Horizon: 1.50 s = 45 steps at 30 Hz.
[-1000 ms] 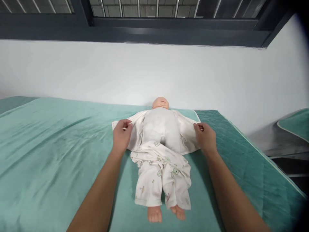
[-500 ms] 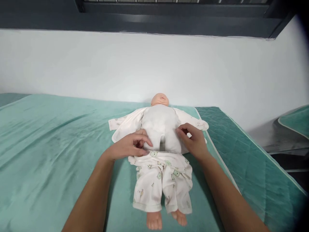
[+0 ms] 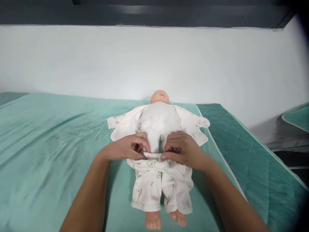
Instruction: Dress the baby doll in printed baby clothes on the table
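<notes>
A baby doll (image 3: 160, 119) lies on its back, its head toward the wall and its feet toward me. White printed trousers (image 3: 147, 187) cover its legs, with the waistband at the top of the thighs. My left hand (image 3: 131, 146) pinches the waistband at its left part. Beside it, my right hand (image 3: 181, 149) grips the same band a little right of the middle. A white top (image 3: 130, 124) is spread open, its sleeves out to both sides of the grey cloth torso.
Under the doll is a light green sheet (image 3: 60, 145). A darker quilted green mat (image 3: 243, 158) runs along the right. Behind stands a white wall (image 3: 145, 61), with a dark metal frame (image 3: 169, 14) above it.
My right hand has moved left and down from the torso's side to the waistband and closed on it. My left hand has closed on the band, which is slightly raised between them.
</notes>
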Motion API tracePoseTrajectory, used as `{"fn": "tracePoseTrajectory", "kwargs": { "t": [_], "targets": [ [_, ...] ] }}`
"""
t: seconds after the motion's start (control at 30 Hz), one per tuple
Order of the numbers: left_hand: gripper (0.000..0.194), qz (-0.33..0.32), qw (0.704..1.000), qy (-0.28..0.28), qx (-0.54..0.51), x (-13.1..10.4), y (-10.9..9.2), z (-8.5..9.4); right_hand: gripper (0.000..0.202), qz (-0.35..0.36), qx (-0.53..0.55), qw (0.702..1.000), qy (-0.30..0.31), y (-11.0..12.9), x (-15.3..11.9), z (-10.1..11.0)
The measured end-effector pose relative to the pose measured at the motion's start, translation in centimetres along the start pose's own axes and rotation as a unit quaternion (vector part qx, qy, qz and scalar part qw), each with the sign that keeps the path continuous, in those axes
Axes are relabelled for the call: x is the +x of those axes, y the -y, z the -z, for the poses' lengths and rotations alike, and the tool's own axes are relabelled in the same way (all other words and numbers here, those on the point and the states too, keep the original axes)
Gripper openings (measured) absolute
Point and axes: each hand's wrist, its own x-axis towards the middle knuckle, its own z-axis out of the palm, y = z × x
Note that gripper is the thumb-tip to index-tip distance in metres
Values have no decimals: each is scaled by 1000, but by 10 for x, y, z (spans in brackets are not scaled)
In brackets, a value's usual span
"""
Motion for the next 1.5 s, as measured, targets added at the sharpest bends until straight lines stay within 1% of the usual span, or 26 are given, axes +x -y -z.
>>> {"fn": "tracePoseTrajectory", "kwargs": {
  "t": [0.07, 0.13, 0.17, 0.23, 0.33, 0.43, 0.57, 0.67, 0.8, 0.87, 0.9, 1.0, 1.1, 1.17, 1.2, 1.27, 1.3, 1.4, 1.47, 1.5],
  "targets": [
    [13, -2, 1000, -12, -6, 1, 3, 1, 35, -2, 16, 1000, 10, 2, 0, 2],
    [18, -8, 999, -34, -26, 2, 6, -1, 35, -2, 25, 999, 22, 4, 1, 4],
    [20, -15, 997, -53, -44, 4, 8, -2, 34, -1, 30, 999, 29, 4, 0, 5],
    [22, -26, 990, -112, -86, 6, 12, -7, 31, -8, 44, 998, 40, 5, -1, 7],
    [22, -20, 966, -226, -127, 12, 18, -17, 26, -59, 78, 995, 26, 6, -4, 10],
    [23, -16, 945, -293, -147, 16, 22, -24, 24, -118, 136, 984, 8, 3, -8, 13],
    [22, -32, 925, -343, -160, 21, 26, -27, 31, -175, 223, 959, 8, -9, -14, 16],
    [22, -40, 908, -382, -164, 25, 32, -26, 37, -203, 236, 950, 10, -23, -18, 18],
    [21, -53, 881, -441, -162, 31, 44, -22, 40, -223, 256, 941, 7, -41, -23, 16],
    [21, -46, 873, -458, -162, 34, 49, -20, 40, -237, 257, 937, -23, -46, -24, 12],
    [22, -42, 869, -465, -163, 35, 51, -20, 41, -244, 253, 935, -49, -48, -24, 9],
    [23, -36, 863, -479, -159, 37, 55, -19, 40, -259, 227, 925, -163, -50, -17, 1],
    [24, -27, 867, -477, -142, 38, 53, -19, 35, -247, 181, 911, -277, -48, -5, -5],
    [25, -8, 879, -461, -124, 38, 52, -19, 32, -236, 164, 908, -306, -46, 1, -8],
    [25, 3, 885, -453, -111, 39, 51, -20, 32, -232, 165, 910, -302, -45, 2, -8],
    [25, 20, 889, -451, -78, 40, 51, -20, 34, -236, 184, 916, -269, -44, 1, -8],
    [24, 25, 884, -462, -61, 40, 52, -20, 36, -242, 199, 919, -240, -44, -1, -7],
    [24, 38, 852, -521, -28, 42, 57, -18, 42, -254, 252, 923, -138, -47, -11, -2],
    [25, 50, 843, -534, -37, 43, 60, -17, 41, -243, 284, 924, -79, -49, -17, 3],
    [25, 52, 846, -529, -49, 43, 60, -17, 39, -234, 300, 923, -55, -51, -19, 6]
  ]
}}
